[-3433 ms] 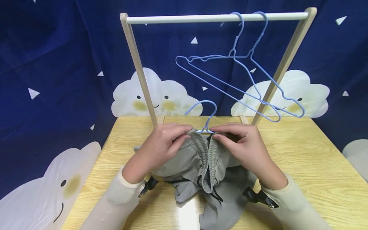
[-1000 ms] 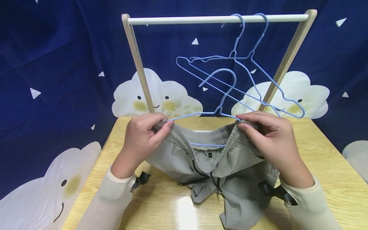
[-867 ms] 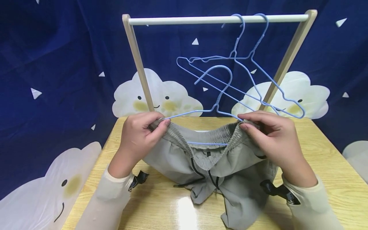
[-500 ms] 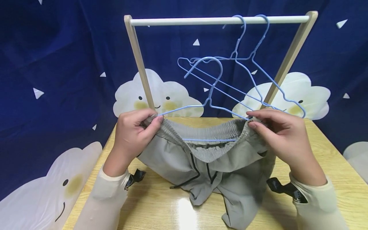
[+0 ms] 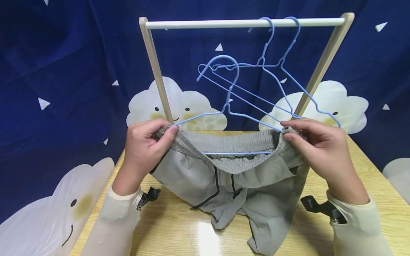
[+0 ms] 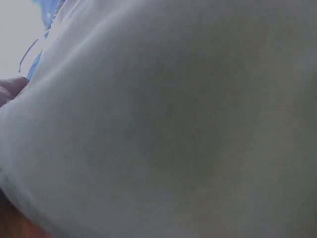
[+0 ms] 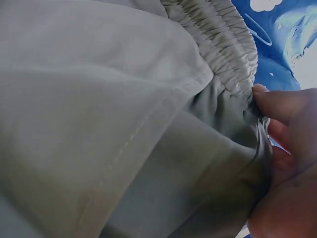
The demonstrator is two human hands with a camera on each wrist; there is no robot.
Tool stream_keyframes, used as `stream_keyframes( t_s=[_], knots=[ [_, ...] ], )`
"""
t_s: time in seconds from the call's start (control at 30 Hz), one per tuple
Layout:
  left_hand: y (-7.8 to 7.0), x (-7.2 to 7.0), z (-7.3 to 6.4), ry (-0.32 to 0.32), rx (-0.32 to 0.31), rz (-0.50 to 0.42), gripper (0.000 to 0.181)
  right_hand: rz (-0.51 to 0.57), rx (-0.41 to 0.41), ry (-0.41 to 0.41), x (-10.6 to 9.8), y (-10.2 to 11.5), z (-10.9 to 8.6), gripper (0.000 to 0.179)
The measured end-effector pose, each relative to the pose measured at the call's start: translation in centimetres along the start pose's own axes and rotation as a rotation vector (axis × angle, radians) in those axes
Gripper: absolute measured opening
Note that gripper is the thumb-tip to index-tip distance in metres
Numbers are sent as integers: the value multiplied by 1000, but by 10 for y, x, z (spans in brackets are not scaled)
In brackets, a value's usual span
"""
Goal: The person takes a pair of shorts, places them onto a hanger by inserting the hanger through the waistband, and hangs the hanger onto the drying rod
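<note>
Grey drawstring pants [image 5: 198, 174] with an elastic waistband hang between both hands, the legs trailing onto the table. A blue wire hanger [image 5: 229, 94] sits in the waist opening, hook up, its bottom bar showing inside and its shoulder ends reaching the two sides. My left hand [image 5: 147, 149] pinches the waistband's left side at the hanger's end. On the other side my right hand [image 5: 323, 153] pinches the waistband between thumb and fingers. Grey cloth fills most of the left wrist view. In the right wrist view, the thumb [image 7: 280, 104] presses the gathered waistband [image 7: 228, 39].
Behind stands a wooden rack with a white rail [image 5: 205, 24]. Two more blue hangers [image 5: 266, 49] hang from its right half, partly behind the held hanger. Below is the wood-grain table [image 5: 173, 227]; a dark blue cloud-print curtain [image 5: 80, 71] covers the back.
From bunched together, the hands have moved apart, stretching the waistband wide along the hanger. The hanger and waist have risen, and the hook has lately shifted left.
</note>
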State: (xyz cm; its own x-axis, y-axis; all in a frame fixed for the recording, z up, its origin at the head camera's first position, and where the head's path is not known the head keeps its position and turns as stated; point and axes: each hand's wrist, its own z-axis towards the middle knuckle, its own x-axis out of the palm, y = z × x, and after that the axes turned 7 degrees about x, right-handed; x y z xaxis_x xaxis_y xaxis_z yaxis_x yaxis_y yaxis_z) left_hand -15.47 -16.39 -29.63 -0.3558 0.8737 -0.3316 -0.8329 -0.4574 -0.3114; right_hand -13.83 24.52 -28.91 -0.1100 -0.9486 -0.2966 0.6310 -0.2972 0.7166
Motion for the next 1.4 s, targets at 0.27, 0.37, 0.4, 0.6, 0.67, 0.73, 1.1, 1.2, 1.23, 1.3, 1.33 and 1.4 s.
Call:
stream_keyframes(
  t_s=[0.27,0.37,0.4,0.6,0.67,0.73,1.1,1.2,1.23,1.3,1.33,1.4],
  knots=[
    [-2,0,1,-29,-49,-23,16,103,-6,8,1,-6,2,22],
    [-3,-1,2,-54,-76,-48,16,137,5,-10,1,-7,2,24],
    [-3,-2,2,-58,-82,-56,16,132,8,-16,1,-7,2,24],
    [-5,-2,2,-24,-85,-68,15,37,10,-25,1,-5,-1,13],
    [-5,-2,1,-7,-79,-63,14,68,3,-17,2,-5,-1,7],
    [-5,-1,2,6,-68,-58,13,115,-3,-9,1,-6,-1,5],
    [-4,5,0,17,-54,-12,13,248,-64,-53,4,-5,-1,5],
    [-4,6,0,45,-100,31,17,230,-65,-86,5,-2,0,6],
    [-4,6,0,53,-120,45,17,218,-66,-103,6,-1,0,7],
    [-4,7,0,70,-155,68,18,177,-61,-139,6,1,-1,8],
    [-3,7,0,75,-169,76,20,158,-57,-158,6,2,-1,8],
    [-2,8,0,81,-188,77,25,150,-47,-189,5,4,-1,8]
  ],
)
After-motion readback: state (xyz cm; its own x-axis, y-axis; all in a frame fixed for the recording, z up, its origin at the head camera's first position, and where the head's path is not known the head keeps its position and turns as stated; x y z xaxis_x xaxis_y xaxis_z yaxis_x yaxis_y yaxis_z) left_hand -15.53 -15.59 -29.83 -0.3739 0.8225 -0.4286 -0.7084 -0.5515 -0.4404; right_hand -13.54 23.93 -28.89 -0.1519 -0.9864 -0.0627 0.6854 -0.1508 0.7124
